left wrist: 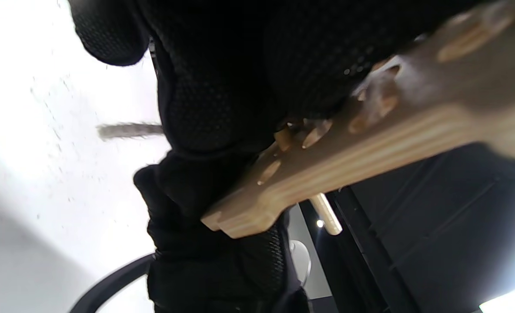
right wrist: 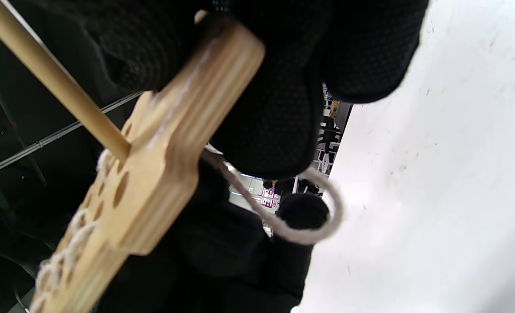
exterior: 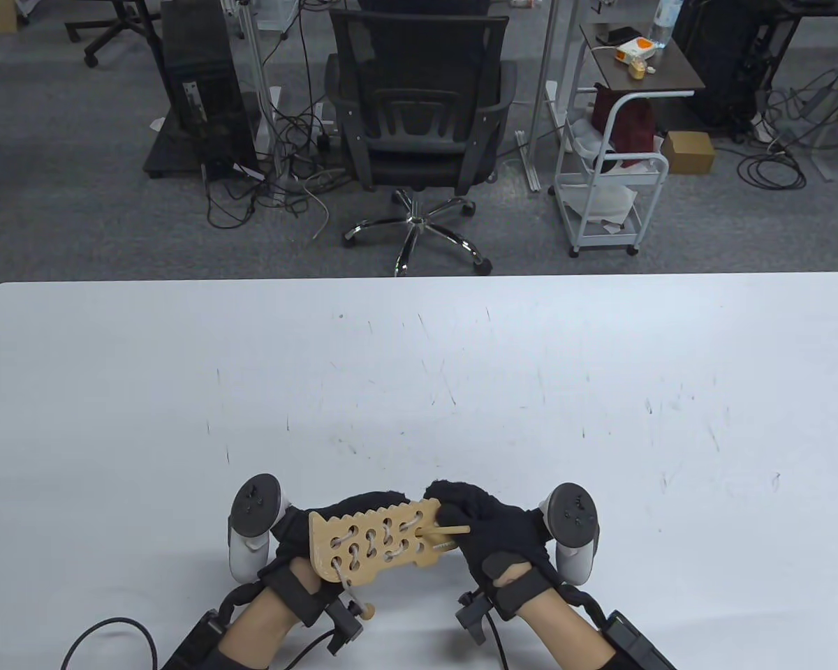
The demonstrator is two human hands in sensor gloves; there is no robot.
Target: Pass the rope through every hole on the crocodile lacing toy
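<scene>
Grip, table view: left hand (exterior: 300,541) holds the crocodile lacing toy (exterior: 376,544) by its left end above the counter (exterior: 419,391); right hand (exterior: 492,534) grips the right end, pinching the wooden needle (exterior: 452,531).
Left wrist view: gloved fingers (left wrist: 214,100) wrap the toy's edge; needle tip pokes out below.
Right wrist view: needle enters a hole; rope (right wrist: 309,226) loops beneath the fingers (right wrist: 275,108).

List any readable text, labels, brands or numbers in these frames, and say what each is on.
None can be read.
Crocodile lacing toy: bare wood, no print visible.
Orange-and-white box on the rolling cart: any print is too small to read.
Computer tower: its pale sticker is too small to read.
Trackers on the left hand and right hand: no legible marks.
</scene>
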